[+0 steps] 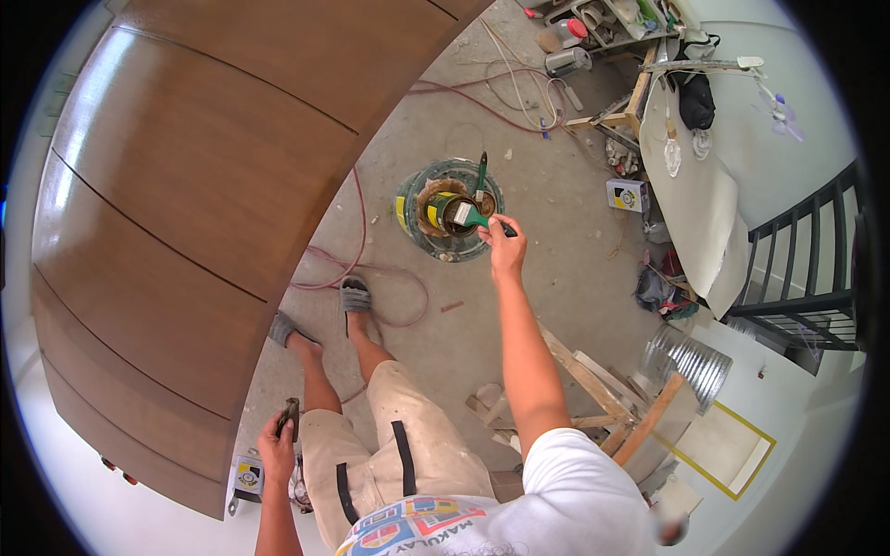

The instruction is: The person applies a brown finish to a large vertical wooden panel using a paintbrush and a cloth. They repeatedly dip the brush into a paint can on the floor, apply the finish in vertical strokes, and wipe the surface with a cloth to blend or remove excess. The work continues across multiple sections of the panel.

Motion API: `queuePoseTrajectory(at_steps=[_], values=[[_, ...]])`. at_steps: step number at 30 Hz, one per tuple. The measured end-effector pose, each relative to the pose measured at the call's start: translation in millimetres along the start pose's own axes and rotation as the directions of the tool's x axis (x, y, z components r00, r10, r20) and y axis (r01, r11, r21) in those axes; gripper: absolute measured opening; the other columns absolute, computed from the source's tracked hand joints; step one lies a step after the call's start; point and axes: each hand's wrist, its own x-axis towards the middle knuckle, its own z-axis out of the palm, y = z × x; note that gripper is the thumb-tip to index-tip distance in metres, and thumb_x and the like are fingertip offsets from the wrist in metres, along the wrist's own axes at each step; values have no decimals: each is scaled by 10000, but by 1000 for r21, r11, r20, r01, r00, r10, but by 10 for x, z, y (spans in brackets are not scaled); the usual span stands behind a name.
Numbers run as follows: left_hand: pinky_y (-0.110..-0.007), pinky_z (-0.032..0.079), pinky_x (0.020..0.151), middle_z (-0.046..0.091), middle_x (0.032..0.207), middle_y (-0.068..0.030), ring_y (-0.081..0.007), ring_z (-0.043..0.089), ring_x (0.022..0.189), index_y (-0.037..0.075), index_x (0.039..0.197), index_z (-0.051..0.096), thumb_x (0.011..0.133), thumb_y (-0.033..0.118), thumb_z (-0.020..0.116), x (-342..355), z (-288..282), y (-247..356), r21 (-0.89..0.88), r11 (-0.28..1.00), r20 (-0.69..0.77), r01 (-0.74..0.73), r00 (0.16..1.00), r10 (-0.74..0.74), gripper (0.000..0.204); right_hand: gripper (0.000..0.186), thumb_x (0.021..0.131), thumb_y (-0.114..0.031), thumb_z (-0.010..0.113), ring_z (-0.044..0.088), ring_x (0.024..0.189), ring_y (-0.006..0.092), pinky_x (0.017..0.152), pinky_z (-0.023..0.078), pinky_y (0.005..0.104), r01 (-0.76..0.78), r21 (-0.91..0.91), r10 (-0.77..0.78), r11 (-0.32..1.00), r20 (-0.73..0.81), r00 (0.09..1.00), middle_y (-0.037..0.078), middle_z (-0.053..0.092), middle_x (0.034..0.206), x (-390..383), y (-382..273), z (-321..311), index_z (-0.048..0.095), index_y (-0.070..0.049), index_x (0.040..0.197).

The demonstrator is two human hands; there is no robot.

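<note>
My right hand (507,243) grips a green-handled paintbrush (475,216), its pale bristles over the mouth of an open yellow-and-dark can (434,209). The can stands on a round greenish bucket top (426,243), with a second brush (482,171) upright beside it. My left hand (276,435) is low at the left, closed on a small dark object (290,416), perhaps a rag or pad, beside a large brown panelled surface (185,148).
Red hoses (357,213) loop over the concrete floor near my slippered feet. A cluttered shelf (603,28), a leaning pale sheet (705,241), a black railing (807,250), a corrugated metal roll (686,357) and wooden offcuts (603,398) are to the right.
</note>
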Motion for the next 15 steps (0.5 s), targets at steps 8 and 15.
queuePoseTrajectory(at_steps=[8,15], values=[[-328,539,919,765,1093,-137,-184,692,1003,-50,1255,692,1015,115,666,-95,-66,-27,30,999,9,-11,1000,10,293,252,1028,-121,684,768,901,260,813,642,349,66,-238,-78,969,-42,996,168,724,1024,270,159,-335,649,54,1206],[-319,532,810,751,1046,-74,-150,660,895,14,1283,696,1041,215,649,-296,-483,-292,-155,980,-9,122,992,-125,319,245,1023,-119,698,706,915,242,810,628,351,19,47,-27,999,176,984,133,673,1078,-317,-100,-1098,635,35,1202]])
